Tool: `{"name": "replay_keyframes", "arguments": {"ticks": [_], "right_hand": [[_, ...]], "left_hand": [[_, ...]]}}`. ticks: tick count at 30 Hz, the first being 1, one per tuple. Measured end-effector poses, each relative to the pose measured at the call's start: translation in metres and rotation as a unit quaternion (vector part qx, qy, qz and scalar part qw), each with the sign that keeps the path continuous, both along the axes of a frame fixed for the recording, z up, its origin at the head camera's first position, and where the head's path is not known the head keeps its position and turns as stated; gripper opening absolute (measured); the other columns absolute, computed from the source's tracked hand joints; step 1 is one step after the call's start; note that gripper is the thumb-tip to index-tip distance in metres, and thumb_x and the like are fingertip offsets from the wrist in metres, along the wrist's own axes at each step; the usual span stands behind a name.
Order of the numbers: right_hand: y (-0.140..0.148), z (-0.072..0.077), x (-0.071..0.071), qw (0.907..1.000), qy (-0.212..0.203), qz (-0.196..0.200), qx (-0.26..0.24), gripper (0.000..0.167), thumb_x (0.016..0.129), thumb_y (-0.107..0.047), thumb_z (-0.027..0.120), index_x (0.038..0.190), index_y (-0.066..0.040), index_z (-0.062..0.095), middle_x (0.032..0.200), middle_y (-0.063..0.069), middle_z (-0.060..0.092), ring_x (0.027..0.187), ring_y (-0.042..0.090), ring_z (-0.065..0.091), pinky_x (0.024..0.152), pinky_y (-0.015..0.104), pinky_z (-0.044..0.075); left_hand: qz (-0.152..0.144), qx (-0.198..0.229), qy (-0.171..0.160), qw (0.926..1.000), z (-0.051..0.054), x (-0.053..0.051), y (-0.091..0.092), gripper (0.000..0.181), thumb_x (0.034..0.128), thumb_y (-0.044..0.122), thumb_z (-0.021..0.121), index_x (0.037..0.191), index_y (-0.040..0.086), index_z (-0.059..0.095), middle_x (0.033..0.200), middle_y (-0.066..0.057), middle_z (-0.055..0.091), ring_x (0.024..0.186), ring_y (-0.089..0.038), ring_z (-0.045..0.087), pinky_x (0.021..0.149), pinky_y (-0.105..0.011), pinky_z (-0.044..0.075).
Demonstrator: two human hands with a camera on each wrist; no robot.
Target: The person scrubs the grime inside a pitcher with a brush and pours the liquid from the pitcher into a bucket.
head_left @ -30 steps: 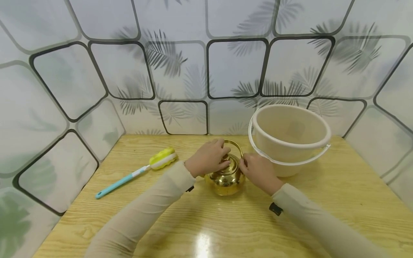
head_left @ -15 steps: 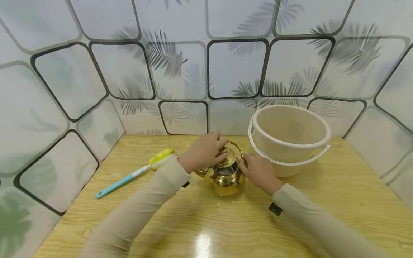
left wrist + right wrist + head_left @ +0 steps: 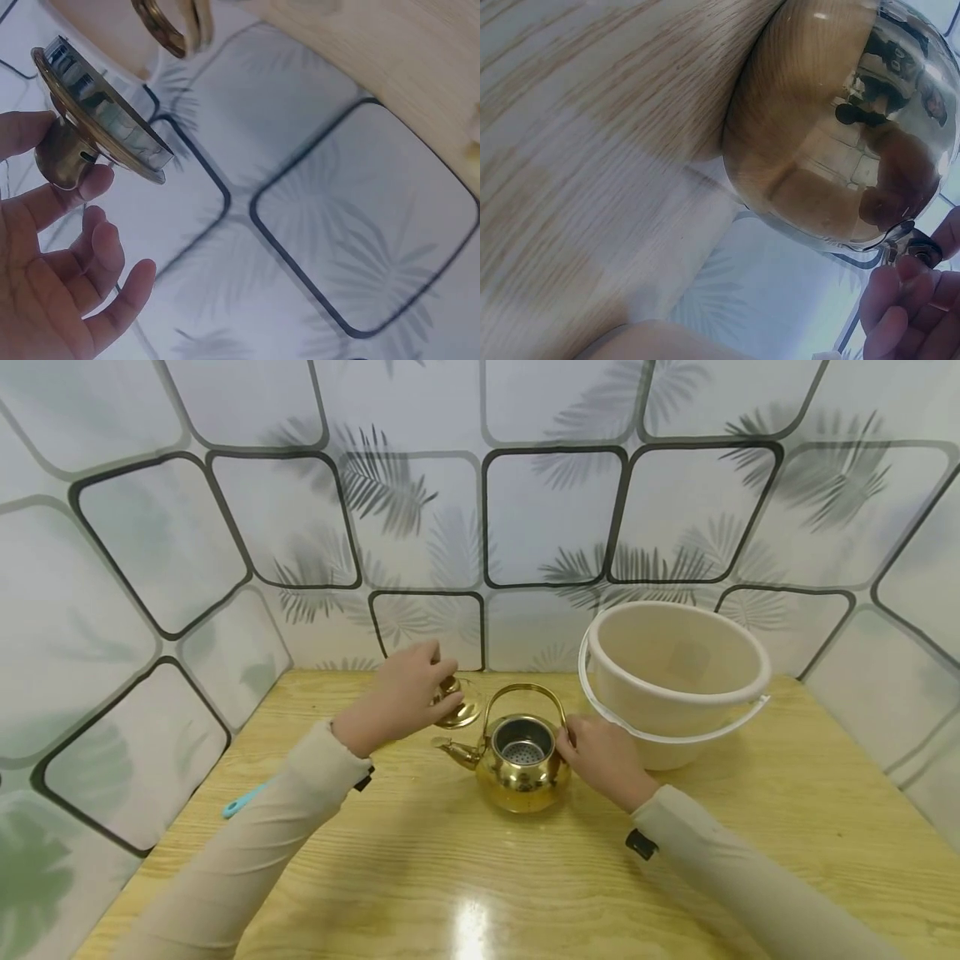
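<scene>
Watching remotely, I've got the pale bucket (image 3: 675,714) right of centre, just behind the right hand (image 3: 606,756); the left sleeve (image 3: 277,827) blocks most of the blue-handled brush (image 3: 242,802). Left hand (image 3: 401,693) pinches the lid (image 3: 463,714), just above the spout (image 3: 461,753) in frame; right fingers curl round the lower handle (image 3: 525,687) of the uncovered kettle (image 3: 522,785), centre frame.

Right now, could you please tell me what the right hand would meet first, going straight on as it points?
Probably the golden kettle: the right hand holds the lower end of its handle, though depth is unclear.
</scene>
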State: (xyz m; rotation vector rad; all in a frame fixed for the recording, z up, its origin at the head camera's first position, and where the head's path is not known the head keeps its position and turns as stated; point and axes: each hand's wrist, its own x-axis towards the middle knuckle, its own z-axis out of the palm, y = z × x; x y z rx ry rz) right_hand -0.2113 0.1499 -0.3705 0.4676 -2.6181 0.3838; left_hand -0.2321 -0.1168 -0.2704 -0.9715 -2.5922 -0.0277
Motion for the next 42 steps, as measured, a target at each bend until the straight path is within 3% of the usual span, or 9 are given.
{"name": "replay_keyframes", "arguments": {"ticks": [8,13,20,28,35,42], "right_hand": [[0.002,-0.001,0.000,1.0000,0.001,-0.002,0.004,0.029,0.085,-0.013,0.055,0.058,-0.013,0.047,0.053,0.000,0.044,0.047,0.013,0.037,0.045,0.028,0.033],[0.003,-0.002,-0.001,0.9999,0.010,0.005,0.006,0.029,0.086,-0.013,0.053,0.057,-0.014,0.046,0.052,-0.001,0.043,0.046,0.012,0.036,0.044,0.027,0.032],[0.002,-0.001,-0.001,0.9999,-0.008,0.005,0.003,0.029,0.087,-0.015,0.053,0.058,-0.014,0.047,0.052,-0.002,0.043,0.046,0.011,0.035,0.044,0.026,0.030],[0.001,0.000,0.000,0.9997,-0.023,-0.001,0.004,0.029,0.087,-0.016,0.052,0.058,-0.015,0.045,0.052,-0.002,0.042,0.047,0.012,0.035,0.045,0.026,0.030],[0.001,-0.001,-0.001,0.9998,-0.020,-0.002,0.004,0.030,0.086,-0.015,0.053,0.058,-0.014,0.045,0.051,-0.002,0.041,0.046,0.012,0.035,0.044,0.025,0.029],[0.000,0.000,-0.001,0.9999,-0.016,-0.004,0.003,0.030,0.085,-0.014,0.055,0.057,-0.014,0.044,0.052,-0.001,0.042,0.046,0.013,0.035,0.044,0.026,0.030]], "left_hand": [[0.044,0.005,-0.038,0.9983,-0.013,0.002,-0.037,0.024,0.0888,0.030,0.063,0.078,0.012,0.053,0.077,-0.004,0.043,0.064,-0.017,0.039,0.061,-0.031,0.036],[0.054,-0.008,-0.046,0.9974,-0.028,0.001,-0.054,0.024,0.0878,0.030,0.065,0.077,0.012,0.054,0.077,-0.004,0.046,0.063,-0.016,0.040,0.059,-0.030,0.036],[0.078,-0.043,-0.096,0.9915,-0.054,0.001,-0.070,0.022,0.0879,0.034,0.064,0.080,0.014,0.057,0.078,-0.004,0.044,0.059,-0.014,0.038,0.052,-0.026,0.032],[0.064,-0.062,-0.110,0.9899,-0.081,0.007,-0.081,0.020,0.0866,0.032,0.066,0.080,0.015,0.058,0.076,-0.003,0.041,0.058,-0.014,0.035,0.051,-0.025,0.028],[0.063,-0.068,-0.126,0.9877,-0.094,0.010,-0.089,0.024,0.0847,0.031,0.068,0.074,0.016,0.053,0.075,-0.002,0.041,0.057,-0.013,0.035,0.051,-0.025,0.028],[0.072,-0.067,-0.144,0.9846,-0.100,0.012,-0.096,0.022,0.0843,0.032,0.068,0.075,0.017,0.056,0.077,-0.002,0.044,0.060,-0.013,0.038,0.054,-0.027,0.030]]}}
